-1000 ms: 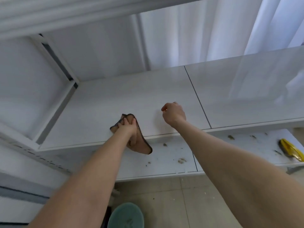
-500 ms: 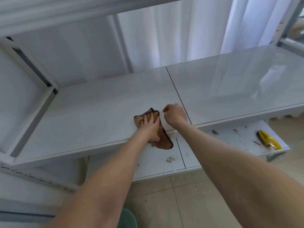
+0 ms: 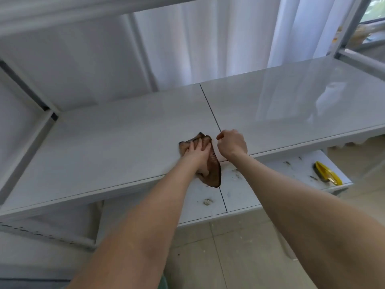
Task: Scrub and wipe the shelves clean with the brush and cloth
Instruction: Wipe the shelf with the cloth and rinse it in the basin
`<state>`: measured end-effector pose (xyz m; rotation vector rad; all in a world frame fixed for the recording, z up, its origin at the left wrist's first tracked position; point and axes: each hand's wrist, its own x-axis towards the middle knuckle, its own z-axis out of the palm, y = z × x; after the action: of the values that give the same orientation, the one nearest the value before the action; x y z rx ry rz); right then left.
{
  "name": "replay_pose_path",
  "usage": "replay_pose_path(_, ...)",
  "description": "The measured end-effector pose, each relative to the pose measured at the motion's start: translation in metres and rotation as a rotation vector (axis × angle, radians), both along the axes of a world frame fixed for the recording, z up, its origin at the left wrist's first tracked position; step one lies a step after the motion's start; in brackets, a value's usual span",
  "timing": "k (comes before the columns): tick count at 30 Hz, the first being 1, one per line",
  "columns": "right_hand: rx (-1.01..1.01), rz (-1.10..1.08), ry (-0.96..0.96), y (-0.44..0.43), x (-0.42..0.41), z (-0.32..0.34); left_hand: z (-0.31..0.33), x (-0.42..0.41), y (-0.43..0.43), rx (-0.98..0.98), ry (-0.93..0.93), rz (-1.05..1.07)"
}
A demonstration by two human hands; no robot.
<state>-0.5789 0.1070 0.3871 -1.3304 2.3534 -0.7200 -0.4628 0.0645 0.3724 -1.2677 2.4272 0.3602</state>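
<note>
A brown cloth (image 3: pixel 213 163) lies on the white upper shelf (image 3: pixel 125 147) at its front edge, just left of the seam between two panels, and part of it hangs over the edge. My left hand (image 3: pixel 195 152) presses flat on it with fingers spread. My right hand (image 3: pixel 232 143) rests on the shelf right beside the cloth, curled into a fist with nothing visible in it. A yellow brush (image 3: pixel 327 174) lies at the right end of the lower shelf (image 3: pixel 270 180), far from both hands.
Dark crumbs and smears dot the lower shelf, one clump (image 3: pixel 208 201) near its front edge. White curtains (image 3: pixel 208 42) hang behind the rack. A metal upright (image 3: pixel 352 21) stands at the far right. The tiled floor (image 3: pixel 239 257) lies below.
My left hand has slid the cloth to the right along the front of the upper shelf until it sits beside my right hand. The right fist has stayed near the seam.
</note>
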Motion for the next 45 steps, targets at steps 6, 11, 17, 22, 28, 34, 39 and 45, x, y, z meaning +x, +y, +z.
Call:
replay_pose_path(6, -0.020, 0.114, -0.033, -0.015, 0.040, 0.008, 0.023, 0.068, -0.017, 0.046, -0.244, 0.285)
replay_pose_path(11, 0.050, 0.171, -0.048, -0.015, 0.053, 0.008, 0.022, 0.100, -0.017, 0.031, -0.329, 0.417)
replay_pose_path(17, 0.285, 0.261, -0.160, -0.012, 0.062, 0.011, 0.027, 0.094, -0.001, -0.134, -0.301, 0.194)
replay_pose_path(22, 0.352, 0.270, -0.462, -0.008, 0.064, 0.023, 0.038, 0.088, -0.006, -0.228, 0.025, 0.257)
replay_pose_path(28, 0.206, 0.246, -0.611, -0.010, 0.050, 0.034, 0.051, 0.060, -0.010, 0.102, 0.735, 0.537)
replay_pose_path(34, -0.124, 0.046, -0.564, -0.016, 0.017, 0.050, 0.067, 0.072, -0.019, 0.397, 0.869, 0.752)
replay_pose_path(39, -0.145, 0.045, -0.552, -0.025, 0.011, 0.058, 0.079, 0.077, -0.028, 0.168, 0.924, 0.779)
replay_pose_path(45, -0.350, 0.090, -0.381, -0.049, 0.015, 0.083, 0.104, 0.077, -0.044, -0.266, 1.042, 0.685)
